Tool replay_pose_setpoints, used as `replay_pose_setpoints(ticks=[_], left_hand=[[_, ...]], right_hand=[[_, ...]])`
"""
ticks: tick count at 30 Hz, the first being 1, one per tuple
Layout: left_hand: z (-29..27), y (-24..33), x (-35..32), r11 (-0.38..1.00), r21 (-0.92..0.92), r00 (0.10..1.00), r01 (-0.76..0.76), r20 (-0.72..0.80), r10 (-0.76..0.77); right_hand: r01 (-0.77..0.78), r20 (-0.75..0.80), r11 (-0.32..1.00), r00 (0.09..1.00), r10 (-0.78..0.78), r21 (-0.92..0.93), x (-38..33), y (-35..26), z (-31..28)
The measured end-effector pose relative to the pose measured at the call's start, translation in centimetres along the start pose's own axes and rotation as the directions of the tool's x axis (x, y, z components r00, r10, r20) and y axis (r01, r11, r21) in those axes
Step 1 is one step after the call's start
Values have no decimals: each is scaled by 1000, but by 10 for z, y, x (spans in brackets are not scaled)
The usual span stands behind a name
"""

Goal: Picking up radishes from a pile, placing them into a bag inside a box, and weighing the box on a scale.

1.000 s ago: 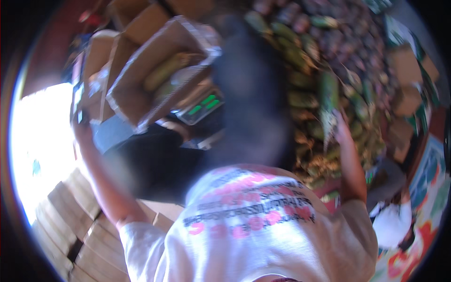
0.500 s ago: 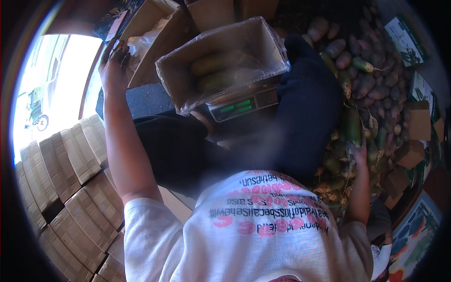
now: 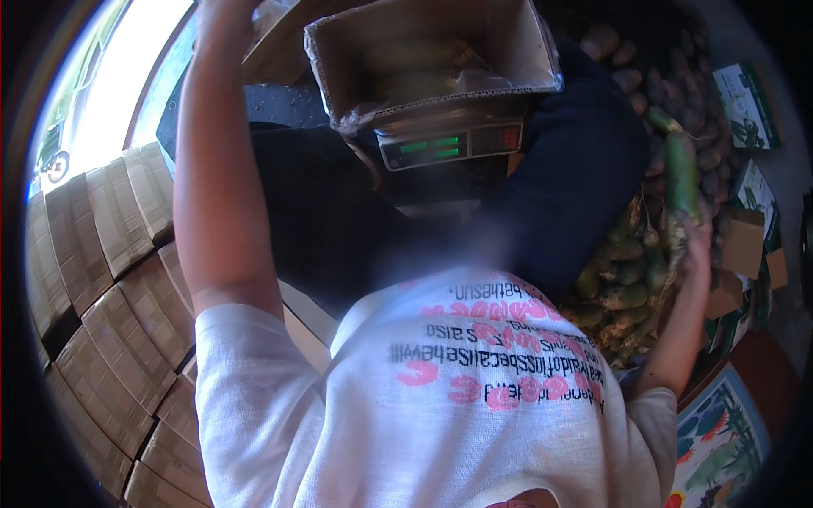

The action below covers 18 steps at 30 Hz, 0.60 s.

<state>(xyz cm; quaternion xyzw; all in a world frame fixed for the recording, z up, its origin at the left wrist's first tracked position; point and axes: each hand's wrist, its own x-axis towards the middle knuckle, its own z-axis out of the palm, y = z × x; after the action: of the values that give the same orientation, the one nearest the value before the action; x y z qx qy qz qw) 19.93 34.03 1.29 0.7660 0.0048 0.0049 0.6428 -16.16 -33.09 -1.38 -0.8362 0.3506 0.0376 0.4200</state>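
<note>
Now the right hand [image 3: 696, 237] has swung farther right, bringing 1 long green radish [image 3: 681, 173] over the purplish tubers [image 3: 627, 80], well apart from the cardboard box [image 3: 500, 34]. Its fingers curl closed round the pale, ragged near end; the rest is a smooth cylinder, against lumpy tubers and a corrugated rim. The left hand [image 3: 223, 10] is cut off at the far left, its grip impossible to tell.

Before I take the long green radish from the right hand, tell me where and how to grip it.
Probably around the green middle of the radish, coming from the left: the right hand holds its pale near end from the right, leaving the long, rounded body exposed.
</note>
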Motion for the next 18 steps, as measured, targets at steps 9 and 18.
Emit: replay_pose_setpoints(ticks=[9, 18], left_hand=[[22, 6, -6, 568, 747, 884, -345, 462, -71], [-3, -17, -8, 643, 679, 859, -354, 508, -63]], right_hand=[[865, 638, 416, 492, -592, -280, -21, -394, 138], [946, 865, 159, 323, -383, -283, 17, -364, 376]])
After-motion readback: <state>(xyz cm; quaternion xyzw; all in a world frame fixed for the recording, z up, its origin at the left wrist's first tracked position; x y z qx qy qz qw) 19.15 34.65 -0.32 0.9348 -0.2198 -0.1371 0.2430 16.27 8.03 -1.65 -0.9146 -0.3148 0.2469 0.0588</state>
